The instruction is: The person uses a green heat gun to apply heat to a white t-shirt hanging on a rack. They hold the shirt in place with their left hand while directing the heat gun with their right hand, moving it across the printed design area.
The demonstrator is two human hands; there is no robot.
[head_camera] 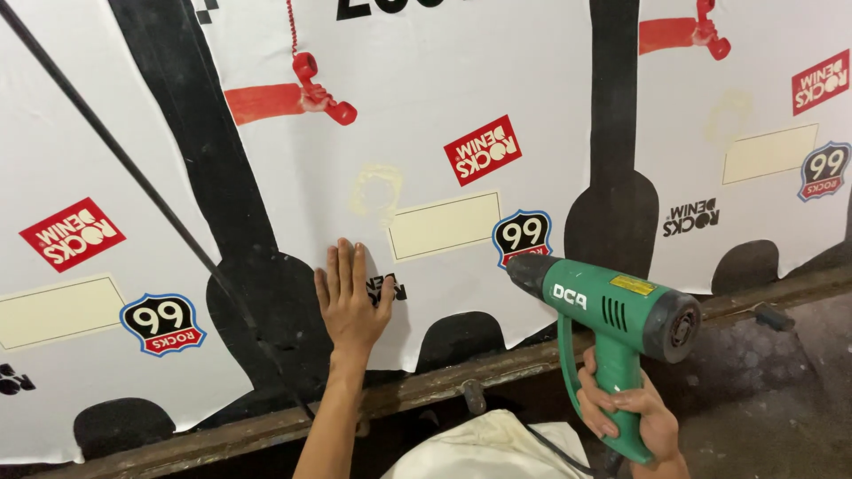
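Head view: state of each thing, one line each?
Left hand: flat, palm pressed on the printed sheet.
Right hand: gripping the heat gun's handle.
Heat gun: held level, nozzle pointing left near the sheet.
Printed sheet: spread flat, lower edge cut in scallops.
White cloth: lying crumpled below.

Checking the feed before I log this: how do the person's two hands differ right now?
The left hand lies flat and open, fingers together, pressed against the white printed sheet; the right hand is curled shut around the handle of the green heat gun. The left hand reaches up onto the sheet, while the right hand sits lower, off the sheet, over the dark ground. Both are bare.
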